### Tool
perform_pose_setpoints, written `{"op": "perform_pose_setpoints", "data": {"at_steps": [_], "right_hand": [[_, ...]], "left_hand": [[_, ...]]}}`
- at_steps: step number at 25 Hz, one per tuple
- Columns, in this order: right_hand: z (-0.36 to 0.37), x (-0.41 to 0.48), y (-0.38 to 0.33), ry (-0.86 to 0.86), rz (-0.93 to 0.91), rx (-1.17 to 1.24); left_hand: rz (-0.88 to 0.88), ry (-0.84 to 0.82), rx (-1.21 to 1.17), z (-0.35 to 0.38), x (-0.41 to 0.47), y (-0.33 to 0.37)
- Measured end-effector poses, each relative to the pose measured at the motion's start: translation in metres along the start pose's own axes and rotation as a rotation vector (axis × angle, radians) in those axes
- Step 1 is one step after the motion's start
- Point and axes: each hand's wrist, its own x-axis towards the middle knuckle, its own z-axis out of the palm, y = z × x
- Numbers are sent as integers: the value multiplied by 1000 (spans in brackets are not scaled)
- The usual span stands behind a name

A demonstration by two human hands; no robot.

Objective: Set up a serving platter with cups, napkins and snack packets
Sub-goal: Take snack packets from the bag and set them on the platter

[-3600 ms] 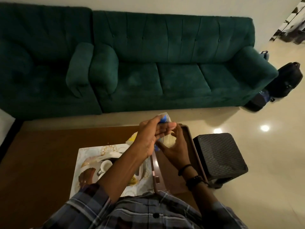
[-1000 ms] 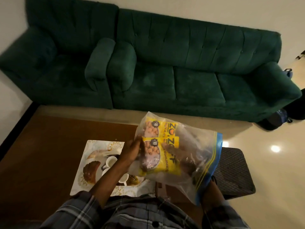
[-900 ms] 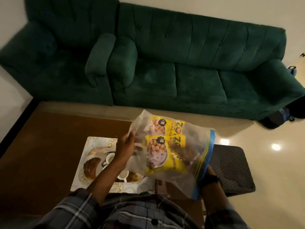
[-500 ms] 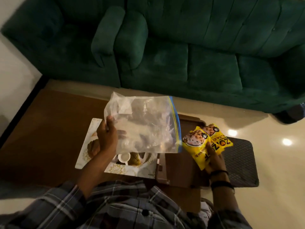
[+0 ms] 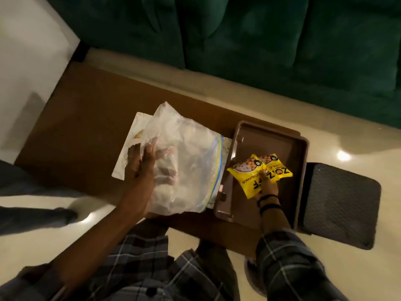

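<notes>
My left hand [image 5: 142, 170] grips a clear zip bag [image 5: 186, 168] with a blue seal, held over the patterned white tray [image 5: 133, 135], which it mostly hides. My right hand [image 5: 265, 187] holds two yellow snack packets [image 5: 258, 172] low inside the brown serving platter [image 5: 301, 148] on the right end of the brown table [image 5: 93, 109]. The cups on the white tray are hidden behind the bag.
A green sofa [image 5: 260, 40] runs along the far side, beyond a strip of pale floor. A dark textured stool [image 5: 340, 205] stands just right of the platter. My plaid shirt fills the bottom of the view.
My right hand pulled the two yellow packets out of the zip bag and lowered them into the brown platter. My left hand carried the emptied bag left, over the white tray.
</notes>
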Motion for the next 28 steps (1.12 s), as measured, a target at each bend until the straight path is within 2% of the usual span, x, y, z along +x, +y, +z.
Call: {"op": "perform_pose_setpoints", "data": {"at_steps": [3, 4, 7, 8, 9, 11, 13, 15, 17, 19, 21, 25, 28], "right_hand": [[2, 6, 7, -39, 11, 59], [-2, 2, 8, -18, 30, -13], [-15, -21, 3, 136, 7, -594], [-17, -31, 2, 160, -30, -650], [-15, -41, 1, 163, -67, -600], [-7, -68, 3, 70, -70, -411], [5, -113, 4, -149, 130, -340], [21, -155, 4, -365, 285, -389], [38, -185, -3, -447, 282, -239], [53, -198, -14, -388, 139, 62], [63, -206, -31, -287, -101, 272], [54, -210, -60, -234, -557, 347], [50, -215, -72, -303, -711, 311]], "left_hand": [[-36, -45, -47, 4, -2, 1], [-43, -62, -66, 5, -1, 1], [-70, -124, -149, 10, -1, 4], [-88, -137, -168, 12, 0, 5], [-108, -141, -179, 14, 0, 7], [-124, -126, -230, 18, 2, 12], [-110, -120, -326, 22, 5, 23], [-103, -128, -418, 26, 8, 36], [-122, -147, -503, 28, 8, 47], [-143, -171, -528, 28, 6, 53], [-110, -173, -496, 21, 7, 57], [-133, -20, -442, -12, 24, 56], [-212, 3, -358, -39, 37, 51]]}}
